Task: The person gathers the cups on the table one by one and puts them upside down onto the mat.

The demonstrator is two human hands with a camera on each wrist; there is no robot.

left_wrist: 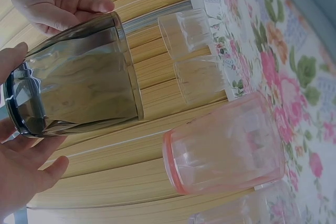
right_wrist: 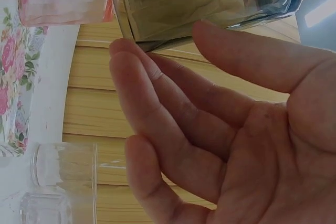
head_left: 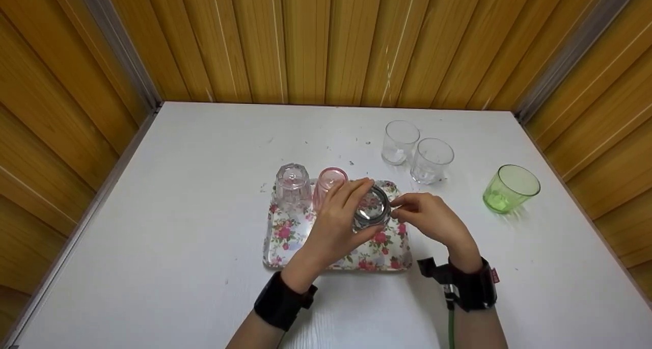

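Note:
My left hand (head_left: 333, 221) grips a dark grey faceted glass (head_left: 372, 206) around its thick base, thumb on one side and fingers on the other. The glass (left_wrist: 79, 82) is upside down, with its rim toward the floral tray (head_left: 336, 262), over the tray's right part. My right hand (head_left: 430, 216) is at the right side of this glass, its fingers loosely bent and its fingertips (right_wrist: 126, 59) right at the rim. Beside the grey glass on the tray, an upside-down pink glass (left_wrist: 226, 150) stands partly hidden behind my left hand. Left of it is an upside-down clear faceted glass (head_left: 293, 186).
Two clear glasses (head_left: 400, 142) (head_left: 432, 160) stand upright close together on the white table (head_left: 153, 211), behind the tray to the right. A green glass (head_left: 509, 188) stands upright farther right. Wood-patterned walls (head_left: 326, 43) enclose the table at the back and sides.

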